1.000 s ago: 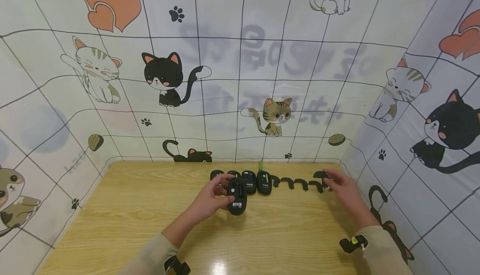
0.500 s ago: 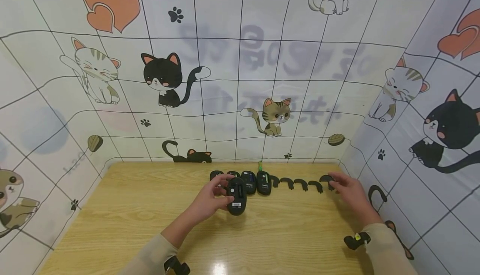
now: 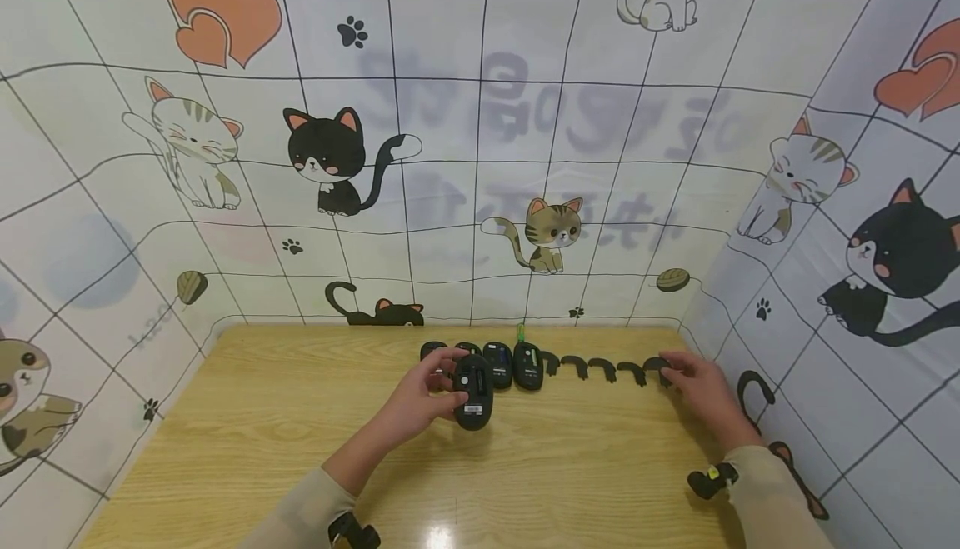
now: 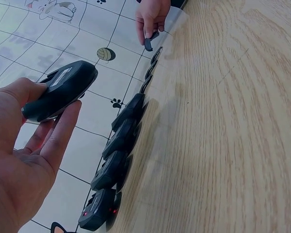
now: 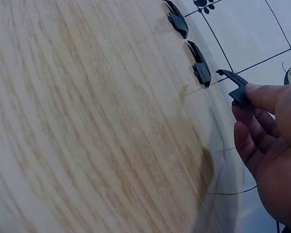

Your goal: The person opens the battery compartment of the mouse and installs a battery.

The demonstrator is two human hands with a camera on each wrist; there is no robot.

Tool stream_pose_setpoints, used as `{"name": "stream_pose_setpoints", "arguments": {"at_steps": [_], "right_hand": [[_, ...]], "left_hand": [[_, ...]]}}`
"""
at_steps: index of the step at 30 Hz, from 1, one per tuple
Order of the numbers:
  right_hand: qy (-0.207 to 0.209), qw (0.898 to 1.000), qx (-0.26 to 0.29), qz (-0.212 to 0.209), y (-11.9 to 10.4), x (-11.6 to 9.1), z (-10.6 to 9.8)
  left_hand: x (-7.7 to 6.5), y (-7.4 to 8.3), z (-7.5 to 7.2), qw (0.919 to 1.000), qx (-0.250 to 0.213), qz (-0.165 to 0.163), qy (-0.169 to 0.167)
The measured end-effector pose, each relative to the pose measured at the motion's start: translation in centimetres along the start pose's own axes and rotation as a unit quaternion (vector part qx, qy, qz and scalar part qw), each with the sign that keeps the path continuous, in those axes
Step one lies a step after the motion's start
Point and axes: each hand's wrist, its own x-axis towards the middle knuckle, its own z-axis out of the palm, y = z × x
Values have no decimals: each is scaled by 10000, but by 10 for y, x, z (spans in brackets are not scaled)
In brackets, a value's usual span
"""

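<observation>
My left hand [image 3: 422, 399] holds a black computer mouse [image 3: 473, 392] by its sides, underside toward the head camera, with a slot and a white label showing. In the left wrist view the thumb lies on that mouse [image 4: 65, 90] and the fingers support it from below. At the right end of the row, my right hand [image 3: 697, 382] pinches a black curved battery cover [image 3: 657, 364] between thumb and fingers. The right wrist view shows this battery cover [image 5: 238, 90] beside another battery cover [image 5: 200, 65] on the table.
Several black mice [image 3: 528, 366] lie underside up in a row along the back of the wooden table [image 3: 315, 416]. More battery covers [image 3: 602, 368] continue that row to the right. A green tab [image 3: 521, 332] shows behind one mouse. Cat-printed cloth [image 3: 450, 199] stands close behind and at the sides.
My right hand has moved slightly right and down with the battery cover, which now sits at the end of the cover row. The left hand and its mouse have stayed in place.
</observation>
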Motion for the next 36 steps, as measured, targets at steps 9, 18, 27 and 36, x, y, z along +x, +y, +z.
{"name": "stream_pose_setpoints", "arguments": {"at_steps": [9,18,27,36], "right_hand": [[126,9997,-189,117,8,3,3],[319,9970,-689,-160,9,6,6],[319,9963,-747,-292,8,9,9],[401,9951,-824,-359,10,9,13]], "left_hand": [[1,-2,-1,10000,-5,-28,-8],[1,-1,1,10000,-20,-9,7],[1,-2,1,10000,-67,-58,-4],[2,-3,2,10000,-6,-41,-17]]}}
